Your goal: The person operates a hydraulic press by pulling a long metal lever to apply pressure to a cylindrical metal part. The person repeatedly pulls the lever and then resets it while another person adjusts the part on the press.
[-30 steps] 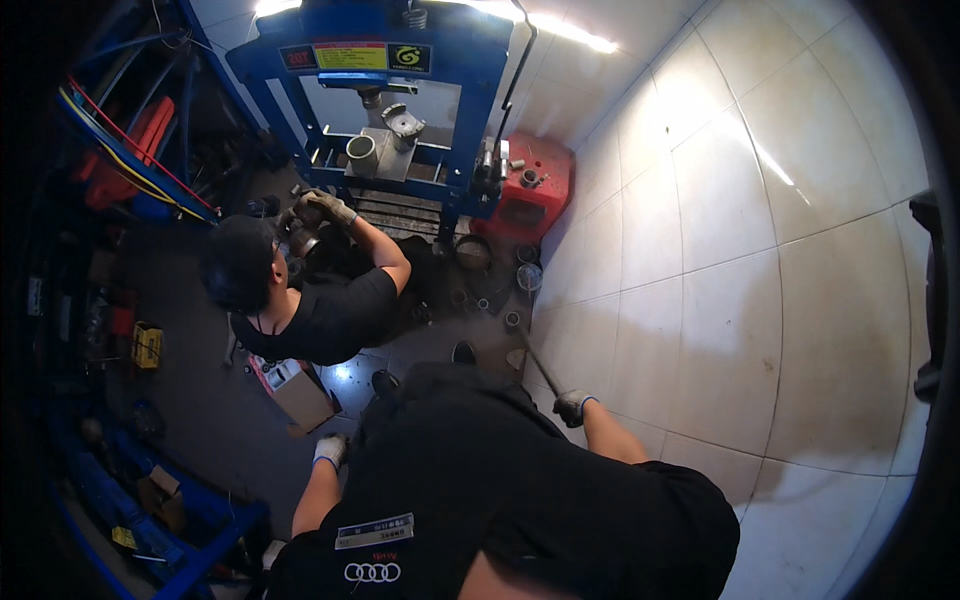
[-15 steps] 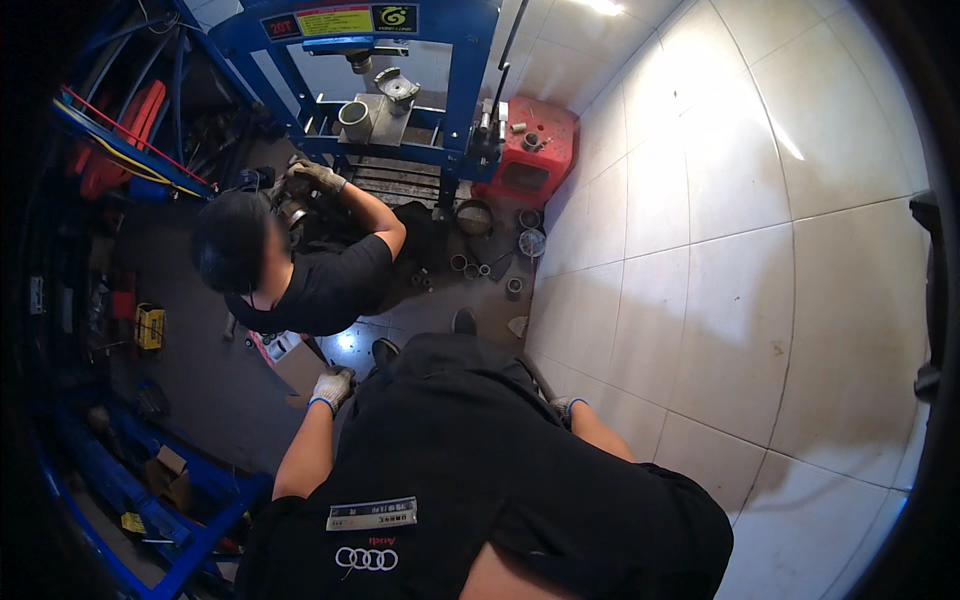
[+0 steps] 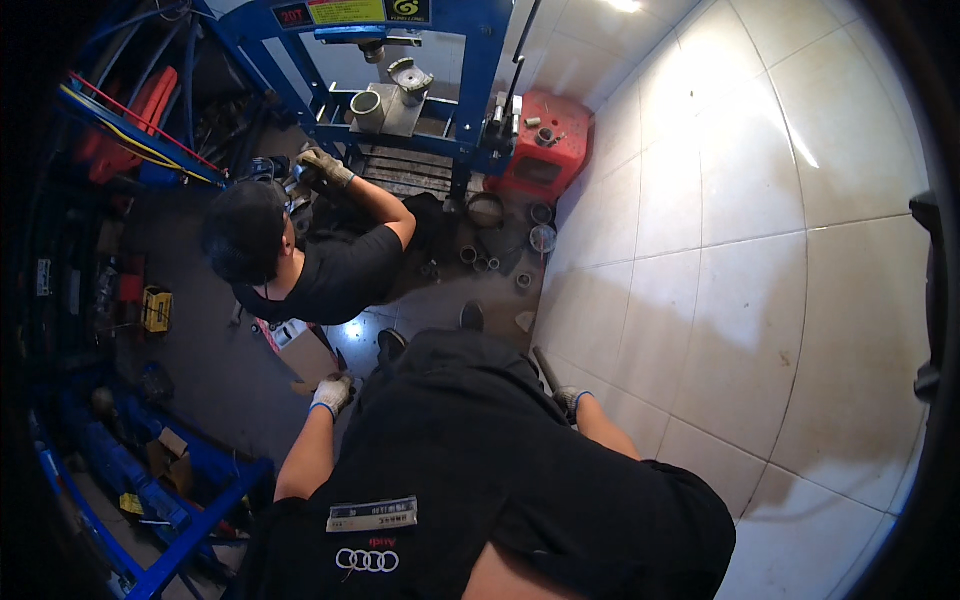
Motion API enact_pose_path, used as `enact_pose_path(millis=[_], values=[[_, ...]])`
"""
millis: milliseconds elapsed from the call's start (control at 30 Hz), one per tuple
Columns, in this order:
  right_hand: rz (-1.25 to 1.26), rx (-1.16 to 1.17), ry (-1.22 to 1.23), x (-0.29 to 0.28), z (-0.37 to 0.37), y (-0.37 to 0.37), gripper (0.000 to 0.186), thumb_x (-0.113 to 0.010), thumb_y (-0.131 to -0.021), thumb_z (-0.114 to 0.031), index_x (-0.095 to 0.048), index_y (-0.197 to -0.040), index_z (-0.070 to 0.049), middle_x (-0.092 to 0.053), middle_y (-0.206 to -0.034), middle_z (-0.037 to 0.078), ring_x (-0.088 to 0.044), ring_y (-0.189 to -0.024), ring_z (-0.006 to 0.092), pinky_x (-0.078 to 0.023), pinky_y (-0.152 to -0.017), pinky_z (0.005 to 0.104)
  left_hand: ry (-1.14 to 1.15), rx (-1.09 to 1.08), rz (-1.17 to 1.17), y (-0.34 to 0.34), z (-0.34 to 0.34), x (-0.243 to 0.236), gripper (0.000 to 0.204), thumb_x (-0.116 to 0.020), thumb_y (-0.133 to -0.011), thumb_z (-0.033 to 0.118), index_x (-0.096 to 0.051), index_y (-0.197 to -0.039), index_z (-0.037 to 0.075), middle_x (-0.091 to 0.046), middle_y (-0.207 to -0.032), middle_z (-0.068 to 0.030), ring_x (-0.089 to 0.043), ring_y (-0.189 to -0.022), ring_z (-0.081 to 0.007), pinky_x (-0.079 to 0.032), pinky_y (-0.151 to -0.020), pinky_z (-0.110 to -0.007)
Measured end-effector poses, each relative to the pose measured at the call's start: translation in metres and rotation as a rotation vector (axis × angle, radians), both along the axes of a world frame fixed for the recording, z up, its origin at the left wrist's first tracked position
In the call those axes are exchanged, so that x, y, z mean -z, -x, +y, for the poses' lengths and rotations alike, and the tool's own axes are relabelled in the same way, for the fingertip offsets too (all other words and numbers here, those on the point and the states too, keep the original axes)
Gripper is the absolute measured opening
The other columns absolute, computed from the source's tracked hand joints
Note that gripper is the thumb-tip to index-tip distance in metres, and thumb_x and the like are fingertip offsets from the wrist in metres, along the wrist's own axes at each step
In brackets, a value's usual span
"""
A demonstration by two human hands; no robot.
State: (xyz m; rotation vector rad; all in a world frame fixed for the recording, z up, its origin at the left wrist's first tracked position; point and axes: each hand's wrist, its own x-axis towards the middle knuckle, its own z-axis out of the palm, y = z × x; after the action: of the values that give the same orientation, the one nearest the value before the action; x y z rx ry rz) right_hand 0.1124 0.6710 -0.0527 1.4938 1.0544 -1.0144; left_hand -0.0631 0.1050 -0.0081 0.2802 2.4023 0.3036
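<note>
Dark metal rod (image 3: 545,365) in gloved right hand (image 3: 568,399); gloved left hand (image 3: 331,394) loosely curled, empty.

A dark workshop floor (image 3: 215,370) carries scattered metal rings (image 3: 487,208), beside pale tiles (image 3: 740,300).

Two people (image 3: 300,250), one blue press (image 3: 420,60), one red box (image 3: 545,150) and several metal rings (image 3: 485,210) are seen
</note>
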Motion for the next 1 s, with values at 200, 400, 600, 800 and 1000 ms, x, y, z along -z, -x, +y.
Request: enact_pose_path(millis=[200,400,600,800,1000], values=[[0.219,0.280,0.196,-0.032,0.011,0.070,0.026,-0.064,-0.091,-0.024,-0.050,-0.071,-0.016,-0.047,-0.059,0.000,-0.044,-0.046,0.0155,-0.035,-0.044,0.0314,-0.066,-0.696,-0.289,0.002,0.026,-0.017,0.040,-0.053,-0.094,0.031,-0.068,-0.114,0.000,-0.070,-0.110,-0.0237,-0.067,-0.105,-0.0376,-0.051,-0.092,-0.042],[0.704,0.514,0.087,-0.152,-0.024,0.156,0.012,-0.072,-0.085,-0.018,-0.065,-0.086,-0.009,-0.056,-0.068,0.001,-0.053,-0.054,0.0155,-0.044,-0.048,0.0319,-0.024,-0.221,-0.146,0.054,0.081,-0.052,0.049,-0.049,-0.094,0.040,-0.069,-0.113,0.000,-0.067,-0.115,-0.0281,-0.063,-0.112,-0.0422,-0.048,-0.098,-0.047],[1.180,0.305,0.128,-0.314,-0.066,0.214,0.031,-0.061,-0.091,-0.016,-0.060,-0.122,-0.010,-0.060,-0.081,0.003,-0.055,-0.061,0.0143,-0.047,-0.052,0.0277,-0.789,-0.299,-0.200,0.145,0.225,-0.136,0.052,-0.067,-0.091,0.028,-0.056,-0.134,0.001,-0.066,-0.120,-0.0177,-0.063,-0.114,-0.0281,-0.048,-0.099,-0.035],[1.222,-0.059,0.302,-0.372,-0.133,0.238,0.036,-0.053,-0.101,-0.028,-0.055,-0.133,-0.011,-0.062,-0.104,0.005,-0.060,-0.086,0.0128,-0.050,-0.075,0.0277,-1.208,0.234,0.529,0.162,0.312,-0.168,0.065,-0.075,-0.077,0.024,-0.053,-0.135,0.004,-0.054,-0.137,-0.0212,-0.054,-0.127,-0.0313,-0.042,-0.111,-0.042],[1.409,-0.067,0.143,-0.271,-0.068,0.309,0.041,-0.053,-0.103,-0.034,-0.059,-0.131,-0.004,-0.068,-0.112,0.010,-0.065,-0.097,0.0168,-0.053,-0.085,0.0321,-1.237,-0.028,0.156,0.178,0.299,-0.109,0.040,-0.079,-0.077,0.014,-0.064,-0.113,0.005,-0.073,-0.097,-0.0094,-0.071,-0.091,-0.0255,-0.055,-0.091,-0.035]])
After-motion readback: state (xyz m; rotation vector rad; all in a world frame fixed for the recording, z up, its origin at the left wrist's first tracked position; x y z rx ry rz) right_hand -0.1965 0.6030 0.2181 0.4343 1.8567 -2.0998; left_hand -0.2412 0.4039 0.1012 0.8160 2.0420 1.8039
